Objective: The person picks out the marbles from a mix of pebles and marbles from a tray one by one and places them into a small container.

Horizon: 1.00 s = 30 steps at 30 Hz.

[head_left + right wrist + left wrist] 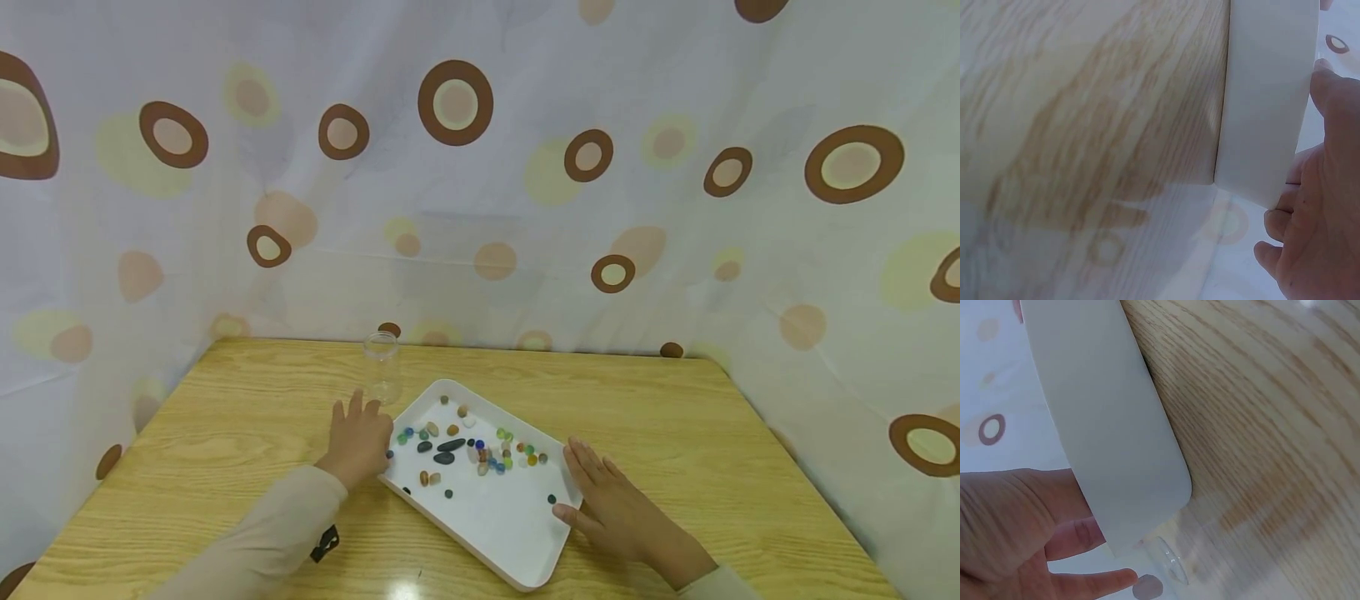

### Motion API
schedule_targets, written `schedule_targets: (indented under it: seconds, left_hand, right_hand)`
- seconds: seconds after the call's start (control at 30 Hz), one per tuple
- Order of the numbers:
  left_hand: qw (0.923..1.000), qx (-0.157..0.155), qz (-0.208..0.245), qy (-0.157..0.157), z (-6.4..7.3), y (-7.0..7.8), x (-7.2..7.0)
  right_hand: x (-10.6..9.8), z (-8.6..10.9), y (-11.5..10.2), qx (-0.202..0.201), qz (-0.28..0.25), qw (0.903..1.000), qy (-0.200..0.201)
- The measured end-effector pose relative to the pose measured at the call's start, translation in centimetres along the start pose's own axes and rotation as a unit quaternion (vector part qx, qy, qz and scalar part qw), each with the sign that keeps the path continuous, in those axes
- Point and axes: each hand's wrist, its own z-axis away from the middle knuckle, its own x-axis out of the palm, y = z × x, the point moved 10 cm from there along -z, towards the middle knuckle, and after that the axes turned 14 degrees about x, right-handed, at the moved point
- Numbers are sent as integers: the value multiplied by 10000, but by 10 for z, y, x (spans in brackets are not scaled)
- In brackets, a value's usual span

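Note:
A white rectangular tray [495,525] lies slanted on the table, holding scattered pebbles and glass marbles. My left hand [362,440] is at its left corner, with fingers reaching over the rim; in the left wrist view the tray wall [1107,419] hides the thumb and part of the fingers. I cannot tell whether those fingers pinch anything. Against the right end, my right hand [611,510] rests with fingers extended along the rim and the thumb over the inside, near a dark green marble [552,499]. Dark elongated stones [452,446] lie among the tray's contents.
A clear jar [382,371] stands just beyond my left hand, near the tray's far left corner. The wooden table [645,400] meets a patterned curtain [525,208] at the back and sides. A small black object [325,543] shows beside my left sleeve.

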Motion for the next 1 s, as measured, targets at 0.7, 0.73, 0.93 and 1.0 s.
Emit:
schedule_targets:
  seconds: [0.7,0.73,0.93,1.0]
  left_hand:
    - [9995,139,-195,-192,-3,9,10]
    - [9995,156,-206,-180,-3,10,9]
    - [9994,168,-172,-249,-3,11,7]
    - [9992,191,-224,-269,-4,12,7]
  right_hand:
    - [-1,0,1,5,-69,9999,106]
    - [-1,0,1,2,-74,9999,111]
    - [0,0,1,20,-83,9999,107]
    - [0,-1,2,18,-78,9999,115]
